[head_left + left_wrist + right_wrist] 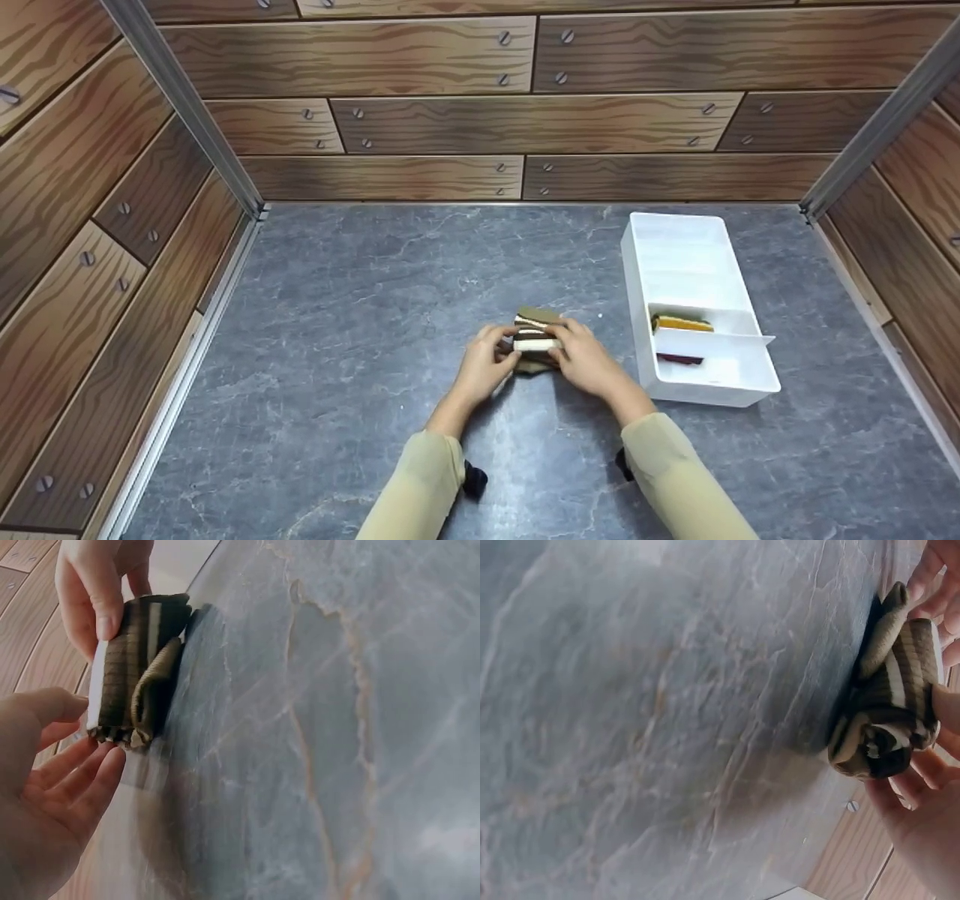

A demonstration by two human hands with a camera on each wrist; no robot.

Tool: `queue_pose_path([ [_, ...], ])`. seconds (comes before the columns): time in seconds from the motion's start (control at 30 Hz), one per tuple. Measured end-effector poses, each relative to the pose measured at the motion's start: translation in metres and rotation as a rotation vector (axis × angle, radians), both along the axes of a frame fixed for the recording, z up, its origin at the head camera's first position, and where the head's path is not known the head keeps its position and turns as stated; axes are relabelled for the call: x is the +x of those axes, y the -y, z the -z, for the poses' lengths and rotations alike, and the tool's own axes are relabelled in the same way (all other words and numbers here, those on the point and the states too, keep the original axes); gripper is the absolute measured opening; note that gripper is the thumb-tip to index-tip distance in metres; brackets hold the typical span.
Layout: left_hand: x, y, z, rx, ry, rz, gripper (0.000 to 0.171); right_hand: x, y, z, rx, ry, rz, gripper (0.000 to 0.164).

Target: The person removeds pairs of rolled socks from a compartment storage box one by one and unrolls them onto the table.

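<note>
A rolled striped cloth (535, 345) in brown, olive and white lies between the two hands on the grey floor. My left hand (480, 369) holds its left end, with the thumb toward the near side and the fingers at the far side. At the other end my right hand (589, 365) grips the roll. In the right wrist view, the cloth's spiral end (881, 746) faces out, with the right thumb on top and fingers beneath. A loose flap (154, 686) of ribbed fabric hangs beside the roll in the left wrist view.
To the right stands a white divided box (679, 259). One compartment holds a yellow and dark folded item (682, 324); the nearest has a dark red item (680, 359). A divider (739, 338) juts past the box's right rim. Wood-patterned walls (420, 124) enclose the back and sides.
</note>
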State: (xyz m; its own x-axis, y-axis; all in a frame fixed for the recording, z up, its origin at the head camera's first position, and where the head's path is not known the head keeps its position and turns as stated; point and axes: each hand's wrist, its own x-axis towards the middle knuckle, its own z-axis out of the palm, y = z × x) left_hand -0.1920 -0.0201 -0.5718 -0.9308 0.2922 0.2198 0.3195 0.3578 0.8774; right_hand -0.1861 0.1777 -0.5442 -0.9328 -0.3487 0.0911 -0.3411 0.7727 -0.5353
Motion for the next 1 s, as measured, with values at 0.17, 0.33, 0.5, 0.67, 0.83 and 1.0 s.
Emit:
queue_pose_path([
  [0.17, 0.0017, -0.0006, 0.0023, -0.031, -0.074, -0.020, 0.023, -0.0033, 0.0003, 0.0026, -0.006, -0.028, 0.023, 0.036],
  [0.33, 0.0036, 0.0008, 0.0038, -0.075, -0.135, -0.004, 0.011, -0.0051, -0.0011, 0.0028, 0.001, 0.003, 0.034, 0.033],
  [0.5, 0.0051, 0.0016, 0.0031, -0.150, -0.137, 0.053, 0.010, -0.0041, -0.0043, 0.0042, -0.023, 0.005, 0.018, 0.045],
  [0.67, 0.0065, 0.0006, 0.0001, -0.315, -0.159, 0.136, 0.013, -0.0044, -0.0061, 0.0082, -0.018, -0.106, -0.012, 0.054],
  [0.83, 0.0072, -0.0005, 0.0007, -0.448, -0.212, 0.201, 0.017, -0.0054, -0.0062, 0.0098, -0.015, -0.137, -0.024, 0.051],
  [1.0, 0.0069, -0.0004, 0.0027, -0.483, -0.257, 0.227, 0.015, -0.0062, -0.0056, 0.0076, -0.035, -0.058, -0.005, 0.053],
])
